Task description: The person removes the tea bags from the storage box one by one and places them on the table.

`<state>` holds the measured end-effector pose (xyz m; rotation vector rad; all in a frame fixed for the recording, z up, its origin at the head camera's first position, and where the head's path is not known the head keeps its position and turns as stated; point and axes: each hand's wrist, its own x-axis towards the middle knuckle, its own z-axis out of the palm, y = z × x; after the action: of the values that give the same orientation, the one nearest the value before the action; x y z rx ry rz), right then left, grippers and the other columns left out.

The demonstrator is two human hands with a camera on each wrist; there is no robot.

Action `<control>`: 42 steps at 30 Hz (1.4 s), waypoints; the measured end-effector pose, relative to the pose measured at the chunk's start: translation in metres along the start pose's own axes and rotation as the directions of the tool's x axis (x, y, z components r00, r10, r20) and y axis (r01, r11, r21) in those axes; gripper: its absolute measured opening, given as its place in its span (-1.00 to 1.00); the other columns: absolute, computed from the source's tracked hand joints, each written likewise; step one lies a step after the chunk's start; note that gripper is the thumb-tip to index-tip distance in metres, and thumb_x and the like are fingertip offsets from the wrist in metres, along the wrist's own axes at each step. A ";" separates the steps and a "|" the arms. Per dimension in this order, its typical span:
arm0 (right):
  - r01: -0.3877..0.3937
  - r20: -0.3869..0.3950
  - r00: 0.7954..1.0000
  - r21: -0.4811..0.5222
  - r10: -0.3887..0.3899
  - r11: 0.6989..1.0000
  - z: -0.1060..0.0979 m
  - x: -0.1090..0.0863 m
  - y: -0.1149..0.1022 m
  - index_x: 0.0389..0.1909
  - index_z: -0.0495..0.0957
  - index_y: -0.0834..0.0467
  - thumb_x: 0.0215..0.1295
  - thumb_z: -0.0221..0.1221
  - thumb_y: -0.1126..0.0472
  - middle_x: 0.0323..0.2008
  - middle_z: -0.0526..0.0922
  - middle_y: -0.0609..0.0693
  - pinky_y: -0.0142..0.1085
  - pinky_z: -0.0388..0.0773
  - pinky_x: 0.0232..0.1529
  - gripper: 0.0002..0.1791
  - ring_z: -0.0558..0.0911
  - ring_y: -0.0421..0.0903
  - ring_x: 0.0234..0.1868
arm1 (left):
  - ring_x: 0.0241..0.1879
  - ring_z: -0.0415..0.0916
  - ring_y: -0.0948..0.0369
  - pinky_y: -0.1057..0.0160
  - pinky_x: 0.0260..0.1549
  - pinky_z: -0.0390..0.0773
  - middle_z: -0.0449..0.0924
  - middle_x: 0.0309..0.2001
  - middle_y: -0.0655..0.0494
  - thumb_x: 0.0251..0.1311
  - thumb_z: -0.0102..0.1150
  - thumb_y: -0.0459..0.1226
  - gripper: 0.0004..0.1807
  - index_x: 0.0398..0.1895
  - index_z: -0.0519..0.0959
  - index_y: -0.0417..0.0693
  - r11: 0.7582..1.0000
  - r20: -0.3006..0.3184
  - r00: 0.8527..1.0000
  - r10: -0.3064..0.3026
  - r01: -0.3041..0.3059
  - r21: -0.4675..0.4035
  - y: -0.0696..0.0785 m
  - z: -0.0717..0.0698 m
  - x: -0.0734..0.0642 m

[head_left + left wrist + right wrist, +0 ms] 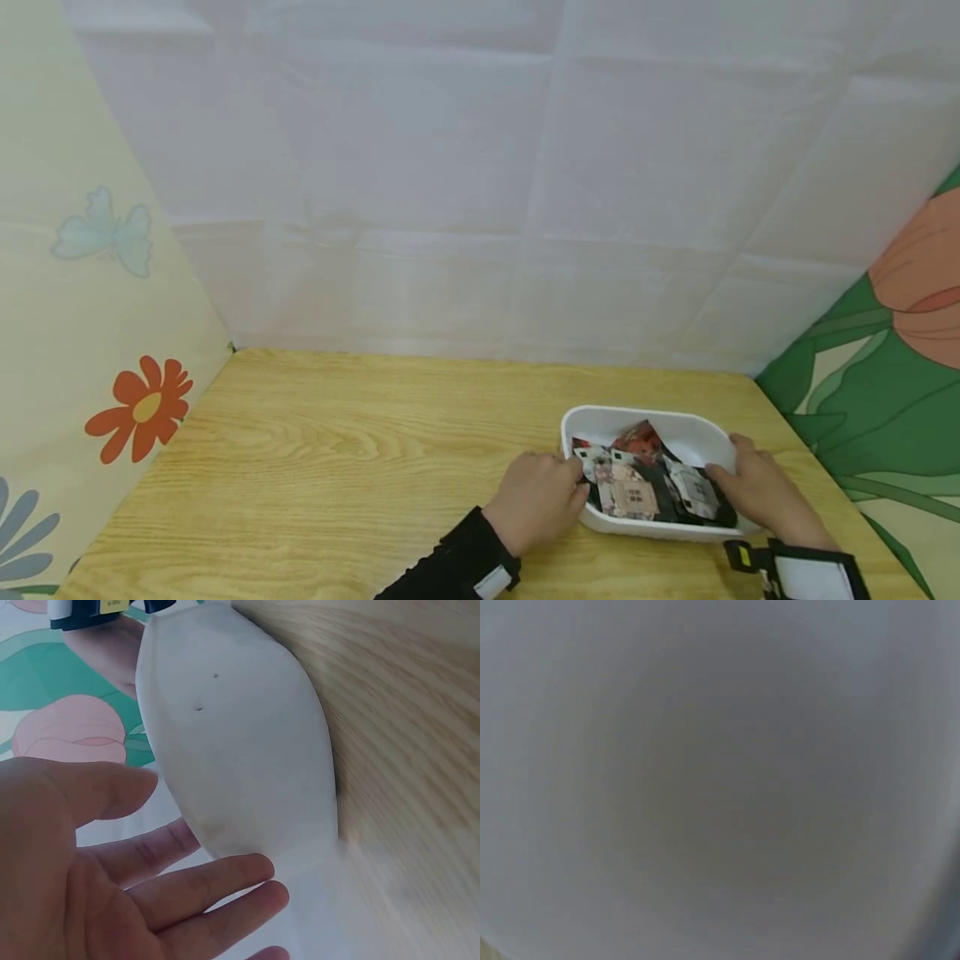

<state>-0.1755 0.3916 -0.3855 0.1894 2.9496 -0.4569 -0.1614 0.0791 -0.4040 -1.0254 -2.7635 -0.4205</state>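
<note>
A white plastic tub [637,527], longish with rounded corners, sits at the right of the wooden table. Inside lie several flat pieces with printed pictures [628,492], one of them reddish [639,442], among dark ones. At the tub's left end is my left hand [538,498]; in the left wrist view its fingers [202,889] reach out loosely against the tub's end, the thumb apart from the rim. My right hand [772,492] grips the right end, thumb over the rim and fingers outside. A blurred pale surface fills the right wrist view.
The wooden tabletop [322,450] extends to the left of the tub. A white sheet [420,183] hangs behind the table. Printed panels with a red flower [146,408] and green leaves [892,408] stand at the left and right sides.
</note>
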 end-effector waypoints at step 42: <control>0.107 0.143 0.984 0.007 -0.107 0.994 0.008 -0.001 -0.015 0.12 0.19 0.51 0.08 0.25 0.29 -0.14 0.53 0.40 -0.05 0.55 -0.29 -0.34 0.61 0.12 -0.21 | -0.51 0.39 0.41 0.38 -0.44 0.35 0.49 -0.52 0.28 0.30 0.08 -0.04 -0.75 -0.25 0.62 0.03 0.998 0.027 0.998 0.063 -0.063 0.010 -0.030 -0.019 -0.040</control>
<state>-0.1762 0.3754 -0.3886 -0.0031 2.8278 -0.4627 -0.1500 0.0271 -0.4017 -1.1199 -2.7445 -0.3849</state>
